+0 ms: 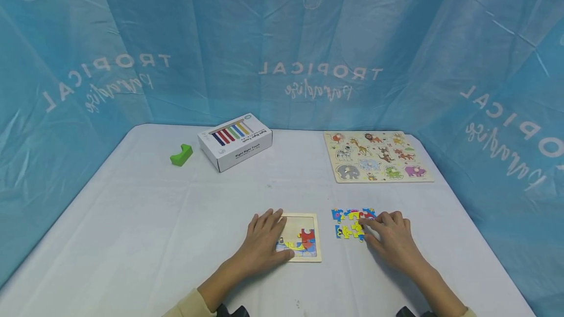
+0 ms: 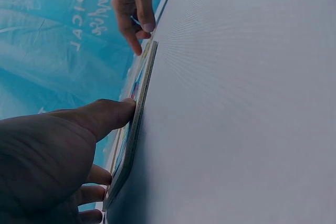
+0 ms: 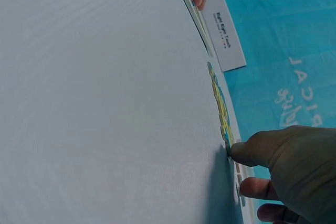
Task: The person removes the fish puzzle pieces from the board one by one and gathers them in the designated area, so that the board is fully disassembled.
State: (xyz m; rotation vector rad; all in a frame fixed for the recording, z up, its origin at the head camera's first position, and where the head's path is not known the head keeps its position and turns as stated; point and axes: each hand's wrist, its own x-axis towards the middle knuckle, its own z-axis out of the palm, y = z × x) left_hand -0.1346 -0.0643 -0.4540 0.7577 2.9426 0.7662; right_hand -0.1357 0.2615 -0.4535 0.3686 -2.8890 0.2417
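My left hand lies spread over the left side of a small wooden puzzle tray, fingers extended and thumb on its lower edge. Red, yellow and blue puzzle pieces fill the tray's lower and right part; bare wood shows above them. To the right of the tray, loose jigsaw pieces in blue, yellow and red lie in a cluster on the table. My right hand is at that cluster's right side, its thumb and index finger pinching a yellow puzzle piece. In the right wrist view, the thumb meets the end of the row of pieces.
A white toy box stands at the back, with a green curved block to its left. At the back right lies a wooden animal puzzle board. Blue printed curtains surround the white-covered table.
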